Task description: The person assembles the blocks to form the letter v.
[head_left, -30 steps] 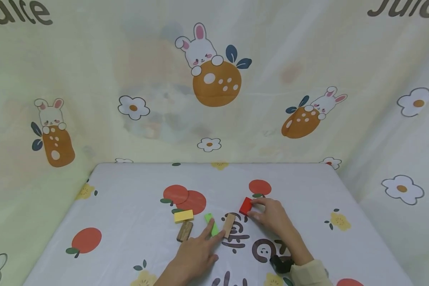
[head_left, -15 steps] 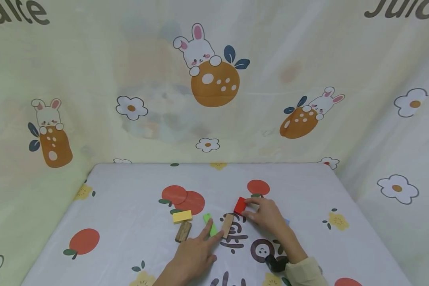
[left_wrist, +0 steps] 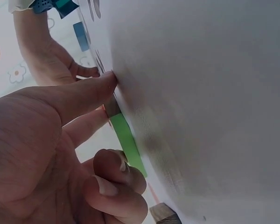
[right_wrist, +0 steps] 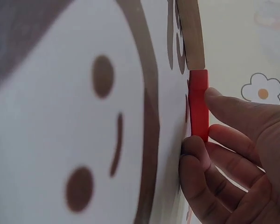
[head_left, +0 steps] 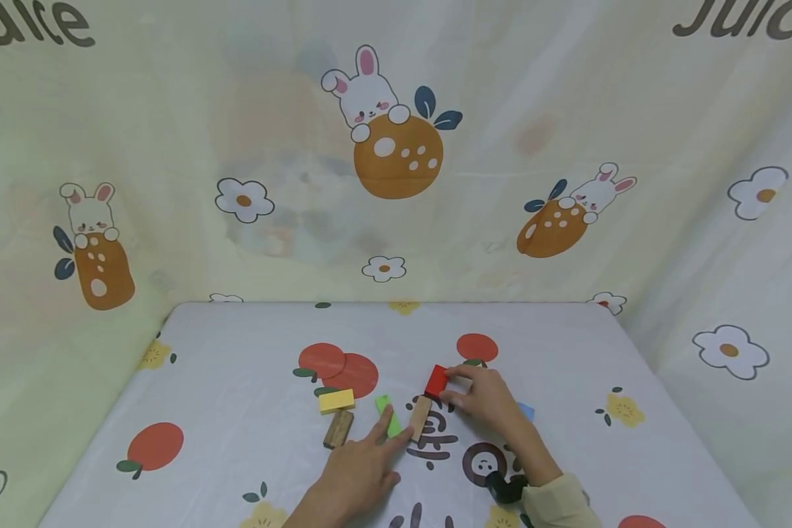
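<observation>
My right hand (head_left: 488, 400) pinches a red block (head_left: 437, 380) between thumb and fingers, low over the tabletop. In the right wrist view, the red block (right_wrist: 199, 105) lies close to the end of a light wooden block (right_wrist: 194, 35); I cannot tell if they touch. My left hand (head_left: 359, 473) reaches in with two fingers extended: one lies on the green block (head_left: 393, 424), the other meets the light wooden block (head_left: 420, 418). Its remaining fingers curl under, and its thumb touches the table in the left wrist view, near the green block (left_wrist: 127, 142).
A yellow block (head_left: 336, 400) and a dark wooden block (head_left: 339, 428) lie left of the green one. Behind the right wrist, a blue block (head_left: 526, 412) is partly hidden. The white tablecloth (head_left: 237, 396) has printed fruit; a patterned curtain (head_left: 290, 242) hangs behind.
My right hand has moved the red block leftward, toward the far end of the light wooden block. The blue block has come into view. My left hand stays in place.
</observation>
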The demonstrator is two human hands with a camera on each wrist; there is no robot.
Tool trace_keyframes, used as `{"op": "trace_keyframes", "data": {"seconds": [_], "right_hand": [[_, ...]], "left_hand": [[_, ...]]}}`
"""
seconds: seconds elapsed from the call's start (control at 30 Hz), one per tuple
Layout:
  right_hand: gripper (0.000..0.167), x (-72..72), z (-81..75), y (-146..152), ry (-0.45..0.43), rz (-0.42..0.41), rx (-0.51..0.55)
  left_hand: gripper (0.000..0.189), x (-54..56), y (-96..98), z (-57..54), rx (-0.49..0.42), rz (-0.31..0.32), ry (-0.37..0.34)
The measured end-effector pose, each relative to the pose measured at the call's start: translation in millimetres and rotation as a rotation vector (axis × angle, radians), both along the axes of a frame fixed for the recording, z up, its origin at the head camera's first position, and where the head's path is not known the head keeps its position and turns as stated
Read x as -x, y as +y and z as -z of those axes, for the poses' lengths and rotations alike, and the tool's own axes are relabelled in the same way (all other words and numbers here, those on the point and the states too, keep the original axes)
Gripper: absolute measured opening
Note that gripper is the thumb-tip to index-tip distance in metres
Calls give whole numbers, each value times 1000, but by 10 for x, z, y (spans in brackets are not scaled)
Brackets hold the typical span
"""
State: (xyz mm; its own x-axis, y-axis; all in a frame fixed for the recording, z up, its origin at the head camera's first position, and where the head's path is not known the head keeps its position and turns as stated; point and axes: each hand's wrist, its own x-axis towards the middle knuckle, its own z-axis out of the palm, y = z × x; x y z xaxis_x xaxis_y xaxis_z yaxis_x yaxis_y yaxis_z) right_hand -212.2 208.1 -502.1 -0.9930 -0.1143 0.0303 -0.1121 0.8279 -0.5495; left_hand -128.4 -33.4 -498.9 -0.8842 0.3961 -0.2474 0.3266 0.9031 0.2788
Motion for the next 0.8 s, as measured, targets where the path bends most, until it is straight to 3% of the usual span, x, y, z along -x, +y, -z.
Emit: {"op": "trace_keyframes", "data": {"seconds": [0.8], "right_hand": [[43, 27, 84, -74, -5, -8, -31]], "left_hand": [[68, -4, 5, -5, 10, -6, -3]]}}
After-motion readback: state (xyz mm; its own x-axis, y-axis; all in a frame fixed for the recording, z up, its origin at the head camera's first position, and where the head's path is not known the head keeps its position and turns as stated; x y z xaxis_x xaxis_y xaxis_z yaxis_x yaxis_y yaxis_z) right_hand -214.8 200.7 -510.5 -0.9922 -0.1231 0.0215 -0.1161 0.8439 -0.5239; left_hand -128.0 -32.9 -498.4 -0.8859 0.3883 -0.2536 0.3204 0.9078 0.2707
